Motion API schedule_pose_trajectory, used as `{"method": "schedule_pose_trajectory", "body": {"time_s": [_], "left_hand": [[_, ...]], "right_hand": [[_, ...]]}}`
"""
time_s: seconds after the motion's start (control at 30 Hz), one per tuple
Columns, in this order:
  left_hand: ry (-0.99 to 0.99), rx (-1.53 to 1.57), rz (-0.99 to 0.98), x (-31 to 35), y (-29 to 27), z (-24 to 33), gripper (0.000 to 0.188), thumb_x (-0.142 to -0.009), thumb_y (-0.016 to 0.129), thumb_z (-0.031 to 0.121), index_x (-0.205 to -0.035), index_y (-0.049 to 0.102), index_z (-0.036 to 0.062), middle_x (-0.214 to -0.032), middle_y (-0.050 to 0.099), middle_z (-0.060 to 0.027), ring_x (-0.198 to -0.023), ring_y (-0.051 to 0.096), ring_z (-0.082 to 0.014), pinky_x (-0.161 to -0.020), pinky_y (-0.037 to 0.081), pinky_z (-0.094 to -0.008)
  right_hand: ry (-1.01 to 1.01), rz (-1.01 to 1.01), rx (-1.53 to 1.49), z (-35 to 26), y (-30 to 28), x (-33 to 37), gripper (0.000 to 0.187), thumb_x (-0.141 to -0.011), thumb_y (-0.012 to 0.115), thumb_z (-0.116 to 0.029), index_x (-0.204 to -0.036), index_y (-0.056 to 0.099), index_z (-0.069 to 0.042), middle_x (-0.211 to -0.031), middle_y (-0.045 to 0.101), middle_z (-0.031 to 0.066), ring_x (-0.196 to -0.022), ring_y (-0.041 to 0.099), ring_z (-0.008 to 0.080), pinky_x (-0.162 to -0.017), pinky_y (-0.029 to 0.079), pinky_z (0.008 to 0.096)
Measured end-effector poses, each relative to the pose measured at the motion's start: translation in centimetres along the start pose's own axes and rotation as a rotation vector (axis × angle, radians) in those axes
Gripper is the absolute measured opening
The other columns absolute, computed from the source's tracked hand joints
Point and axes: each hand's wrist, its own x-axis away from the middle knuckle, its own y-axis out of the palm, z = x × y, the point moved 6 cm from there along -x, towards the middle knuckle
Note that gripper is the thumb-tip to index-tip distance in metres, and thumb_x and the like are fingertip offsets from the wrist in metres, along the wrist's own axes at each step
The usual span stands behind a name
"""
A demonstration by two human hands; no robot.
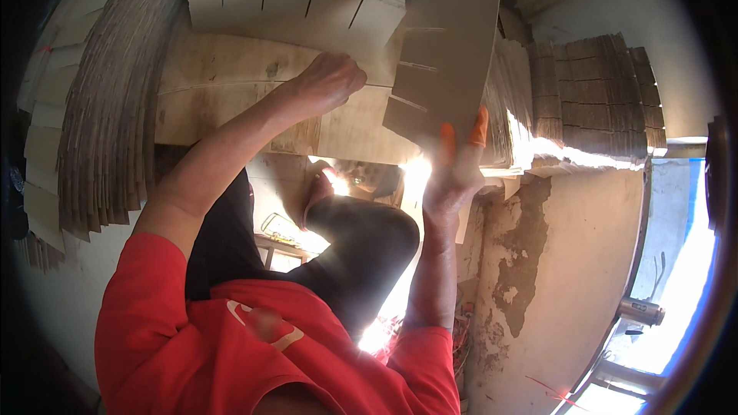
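Observation:
A flat grey-brown slotted cardboard sheet [450, 54] stands tilted up in my right hand [453, 173], which grips its lower end. Orange covers sit on two of that hand's fingertips. Over the wooden tabletop [223, 69], my left hand [330, 84] is closed in a fist, apart from the sheet; whether anything is inside it is hidden. Just beyond the left hand lies a stack of slotted cardboard sheets [296, 0], its cut slots facing me.
A tall, curved row of cardboard pieces [115, 92] fills the left side. More slotted cardboard stacks [596, 100] stand at the right, along a wall with peeling plaster [526, 253]. Bright light comes through an opening [676, 261] at the far right. My legs are below the table edge.

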Motion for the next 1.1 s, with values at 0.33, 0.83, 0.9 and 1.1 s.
{"method": "schedule_pose_trajectory", "body": {"time_s": [0.33,0.83,0.9,1.1], "left_hand": [[-0.037,0.092,-0.072,1.1,0.9,0.5,0.003,-0.062,0.059,-0.002,-0.064,0.058,0.0001,-0.063,0.058,-0.0174,-0.068,0.061,-0.0338,-0.058,0.050,-0.0435],[-0.065,0.160,-0.157,1.3,1.0,2.3,0.005,-0.059,0.059,-0.004,-0.062,0.057,-0.0004,-0.064,0.058,-0.0153,-0.072,0.061,-0.0319,-0.059,0.050,-0.0423],[-0.053,0.154,-0.116,1.2,0.8,2.6,0.004,-0.060,0.059,-0.003,-0.062,0.057,-0.0001,-0.063,0.058,-0.0147,-0.071,0.061,-0.0312,-0.059,0.050,-0.0419],[-0.028,0.308,0.018,0.8,-0.7,3.7,0.007,-0.062,0.061,0.000,-0.060,0.054,0.0023,-0.061,0.055,-0.0114,-0.066,0.059,-0.0286,-0.057,0.048,-0.0409]], "right_hand": [[0.118,-0.061,-0.042,0.8,1.7,0.9,0.055,-0.091,0.055,-0.001,-0.141,0.033,-0.004,-0.100,0.063,0.0122,-0.054,0.051,0.0103,-0.050,0.046,0.0231],[0.260,-0.308,-0.041,2.0,4.6,3.5,0.059,-0.096,0.043,-0.006,-0.148,0.017,-0.017,-0.110,0.062,0.0161,-0.062,0.055,0.0158,-0.057,0.048,0.0262],[0.269,-0.358,0.003,2.5,4.8,3.8,0.060,-0.096,0.045,-0.007,-0.148,0.017,-0.014,-0.105,0.063,0.0160,-0.061,0.056,0.0177,-0.056,0.048,0.0280],[0.031,-0.273,0.155,1.9,5.3,4.8,0.062,-0.094,0.049,-0.008,-0.146,0.015,-0.006,-0.090,0.063,0.0164,-0.062,0.060,0.0273,-0.053,0.048,0.0354]]}}
